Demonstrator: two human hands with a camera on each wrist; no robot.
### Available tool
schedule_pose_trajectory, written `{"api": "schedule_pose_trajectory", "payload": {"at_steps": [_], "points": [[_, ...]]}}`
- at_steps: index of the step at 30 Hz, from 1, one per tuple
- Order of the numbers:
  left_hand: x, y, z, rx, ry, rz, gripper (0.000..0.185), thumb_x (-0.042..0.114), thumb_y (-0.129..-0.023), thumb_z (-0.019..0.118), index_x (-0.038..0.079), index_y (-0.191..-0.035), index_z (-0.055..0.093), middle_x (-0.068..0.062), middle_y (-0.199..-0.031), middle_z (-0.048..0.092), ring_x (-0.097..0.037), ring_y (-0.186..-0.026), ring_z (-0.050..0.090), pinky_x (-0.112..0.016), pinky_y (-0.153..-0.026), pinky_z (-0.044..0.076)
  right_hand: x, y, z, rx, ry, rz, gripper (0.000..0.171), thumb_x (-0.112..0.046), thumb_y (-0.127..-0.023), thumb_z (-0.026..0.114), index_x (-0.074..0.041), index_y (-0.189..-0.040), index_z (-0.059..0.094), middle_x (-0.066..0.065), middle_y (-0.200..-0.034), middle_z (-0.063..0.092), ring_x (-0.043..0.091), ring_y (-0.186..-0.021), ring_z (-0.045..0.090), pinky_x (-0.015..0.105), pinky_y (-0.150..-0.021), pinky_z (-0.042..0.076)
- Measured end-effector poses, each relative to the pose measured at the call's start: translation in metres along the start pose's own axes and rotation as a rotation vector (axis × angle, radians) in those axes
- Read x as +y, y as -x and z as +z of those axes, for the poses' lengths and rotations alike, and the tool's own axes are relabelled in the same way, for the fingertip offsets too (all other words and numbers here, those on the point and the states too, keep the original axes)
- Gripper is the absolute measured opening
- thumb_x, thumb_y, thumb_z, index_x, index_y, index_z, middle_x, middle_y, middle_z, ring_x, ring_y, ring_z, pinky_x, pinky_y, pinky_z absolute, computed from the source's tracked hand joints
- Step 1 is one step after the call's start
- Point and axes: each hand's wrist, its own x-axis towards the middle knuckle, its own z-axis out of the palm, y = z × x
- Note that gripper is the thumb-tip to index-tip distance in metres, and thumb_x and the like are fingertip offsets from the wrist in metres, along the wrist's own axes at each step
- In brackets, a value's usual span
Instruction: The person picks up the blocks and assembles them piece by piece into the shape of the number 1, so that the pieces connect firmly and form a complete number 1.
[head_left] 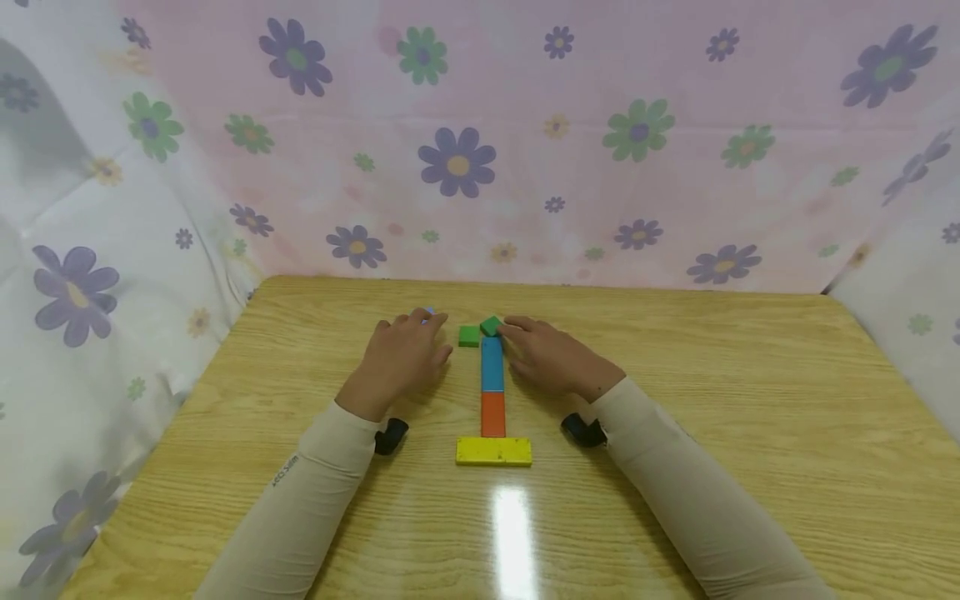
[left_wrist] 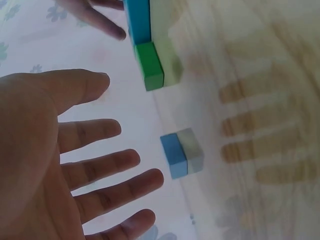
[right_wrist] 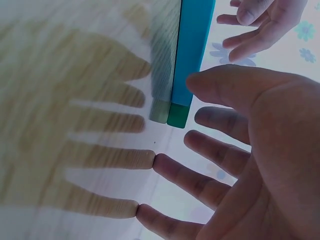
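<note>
A row of flat blocks lies mid-table: a yellow bar (head_left: 493,451) crosswise at the near end, then an orange block (head_left: 492,414), then a long blue block (head_left: 492,365). Two green cubes sit at the far end, one (head_left: 468,336) left of the blue block's tip, one (head_left: 491,325) turned askew beyond it. My right hand (head_left: 546,354) lies flat with straight fingers, its fingertips at the askew green cube (right_wrist: 178,115) and its thumb by the blue block (right_wrist: 192,50). My left hand (head_left: 403,352) hovers flat with spread fingers (left_wrist: 105,162). A small blue cube (left_wrist: 175,155) lies just past them.
The wooden table (head_left: 750,400) is walled in by flowered cloth (head_left: 457,158) at the back and both sides. Black wrist-camera mounts (head_left: 390,435) sit under both forearms. A light glare (head_left: 513,525) lies on the near tabletop.
</note>
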Motion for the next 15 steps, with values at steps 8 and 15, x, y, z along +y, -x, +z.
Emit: {"api": "schedule_pose_trajectory", "payload": {"at_steps": [8,15], "points": [[-0.0021,-0.0006,-0.002,-0.019,0.037,-0.019,0.052,0.037,-0.102,0.055,0.012,-0.147,0.05,-0.014,-0.142,0.056,-0.036,-0.122,0.061,-0.057,-0.095,0.051,0.0001,0.001,-0.0003,-0.001,-0.006,0.002,0.059,-0.021,-0.102,0.056,-0.006,-0.155,0.035,0.019,-0.16,0.033,0.039,-0.144,0.04,0.053,-0.113,0.04],[-0.0013,-0.0004,0.0001,-0.004,0.019,-0.004,0.052,0.038,-0.101,0.056,0.011,-0.146,0.052,-0.014,-0.141,0.058,-0.035,-0.12,0.063,-0.057,-0.093,0.052,-0.001,0.001,-0.0003,0.013,-0.001,-0.01,0.059,-0.021,-0.102,0.056,-0.006,-0.155,0.035,0.02,-0.159,0.034,0.039,-0.143,0.041,0.053,-0.113,0.04]]}}
